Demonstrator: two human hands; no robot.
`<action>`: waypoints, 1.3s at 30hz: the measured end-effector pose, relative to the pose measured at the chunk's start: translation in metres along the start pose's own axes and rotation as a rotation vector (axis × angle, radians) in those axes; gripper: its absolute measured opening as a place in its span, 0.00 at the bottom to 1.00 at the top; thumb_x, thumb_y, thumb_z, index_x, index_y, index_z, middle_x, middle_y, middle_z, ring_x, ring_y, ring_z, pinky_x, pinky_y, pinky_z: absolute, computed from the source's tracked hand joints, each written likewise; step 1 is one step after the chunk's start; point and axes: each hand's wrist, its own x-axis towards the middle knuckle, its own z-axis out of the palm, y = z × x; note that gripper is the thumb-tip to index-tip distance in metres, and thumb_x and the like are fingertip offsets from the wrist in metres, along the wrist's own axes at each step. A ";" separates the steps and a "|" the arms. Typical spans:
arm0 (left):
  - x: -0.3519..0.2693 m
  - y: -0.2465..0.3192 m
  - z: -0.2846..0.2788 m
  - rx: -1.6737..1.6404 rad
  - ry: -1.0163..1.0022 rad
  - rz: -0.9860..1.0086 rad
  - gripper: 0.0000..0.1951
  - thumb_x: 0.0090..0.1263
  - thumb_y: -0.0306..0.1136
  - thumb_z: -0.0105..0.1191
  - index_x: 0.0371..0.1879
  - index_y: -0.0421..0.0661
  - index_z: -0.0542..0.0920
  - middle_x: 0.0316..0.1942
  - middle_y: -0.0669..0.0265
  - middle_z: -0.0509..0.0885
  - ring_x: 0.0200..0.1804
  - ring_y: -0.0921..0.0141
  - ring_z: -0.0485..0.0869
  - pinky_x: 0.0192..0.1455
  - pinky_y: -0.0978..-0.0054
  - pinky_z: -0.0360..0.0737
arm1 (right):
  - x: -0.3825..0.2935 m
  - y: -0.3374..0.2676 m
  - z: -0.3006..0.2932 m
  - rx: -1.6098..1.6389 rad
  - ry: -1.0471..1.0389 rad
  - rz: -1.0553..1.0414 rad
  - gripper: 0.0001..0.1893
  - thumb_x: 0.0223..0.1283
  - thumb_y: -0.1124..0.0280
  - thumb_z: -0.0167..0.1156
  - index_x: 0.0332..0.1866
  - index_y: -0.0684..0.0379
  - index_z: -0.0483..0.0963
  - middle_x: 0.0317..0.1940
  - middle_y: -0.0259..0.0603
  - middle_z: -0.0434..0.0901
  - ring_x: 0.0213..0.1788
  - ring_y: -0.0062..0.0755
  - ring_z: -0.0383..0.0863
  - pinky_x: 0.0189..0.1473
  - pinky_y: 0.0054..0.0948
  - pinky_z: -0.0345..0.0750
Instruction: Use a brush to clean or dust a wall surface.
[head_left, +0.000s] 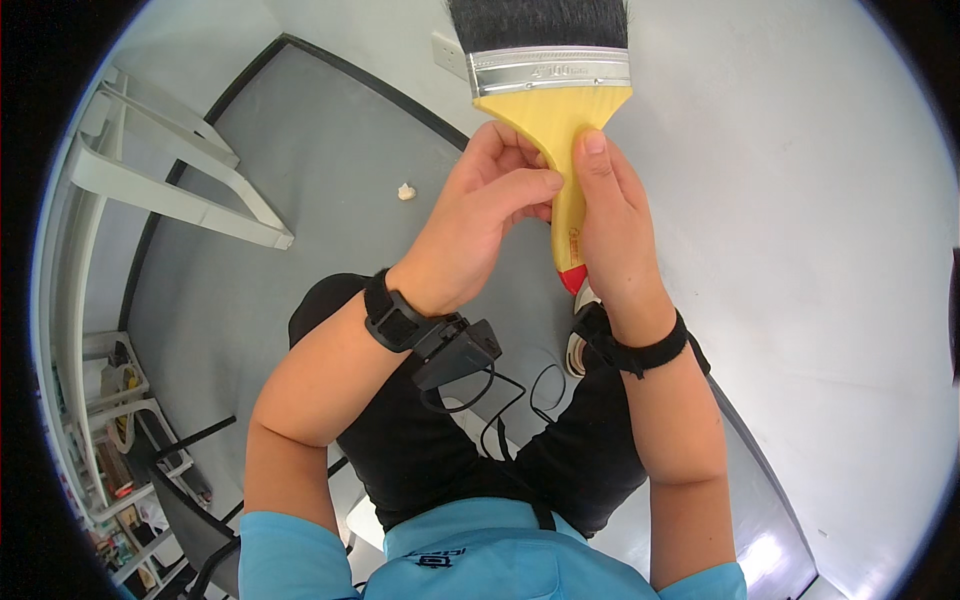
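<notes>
A wide flat paintbrush (559, 112) with black bristles, a silver metal ferrule and a yellow handle with a red tip is held upright, bristles toward the top edge. My right hand (616, 202) grips the handle from the right, its thumb lying along the front. From the left, my left hand (487, 199) touches the handle's edge with thumb and fingertips; its curled fingers are partly behind the handle. Black straps circle both wrists, and the left one carries a black device (457, 352) with a cable.
White walls stand ahead and at the right, with a wall socket (448, 54) behind the brush. A small pale lump (406, 192) lies on the grey floor. At the left are a white frame with legs (180, 199), storage baskets (112, 405) and a black chair (191, 517).
</notes>
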 end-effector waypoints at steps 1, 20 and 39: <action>-0.001 0.000 0.000 0.001 0.000 0.000 0.14 0.68 0.31 0.51 0.50 0.42 0.69 0.44 0.67 0.77 0.46 0.75 0.75 0.51 0.75 0.72 | 0.000 -0.001 0.001 0.015 0.004 0.017 0.25 0.73 0.50 0.42 0.51 0.65 0.72 0.39 0.35 0.76 0.38 0.18 0.73 0.40 0.19 0.72; 0.000 -0.002 -0.002 -0.001 0.003 0.020 0.15 0.68 0.28 0.51 0.52 0.42 0.68 0.44 0.65 0.77 0.46 0.73 0.77 0.48 0.73 0.75 | -0.005 -0.002 0.004 0.138 0.005 0.112 0.23 0.74 0.54 0.41 0.53 0.65 0.71 0.42 0.37 0.77 0.41 0.21 0.76 0.43 0.20 0.73; -0.010 -0.008 -0.009 -0.127 -0.044 0.021 0.13 0.64 0.25 0.53 0.46 0.44 0.67 0.40 0.69 0.75 0.42 0.76 0.76 0.44 0.76 0.76 | -0.018 -0.007 0.016 0.128 0.063 0.103 0.22 0.75 0.54 0.40 0.53 0.65 0.69 0.40 0.38 0.76 0.39 0.22 0.75 0.41 0.22 0.74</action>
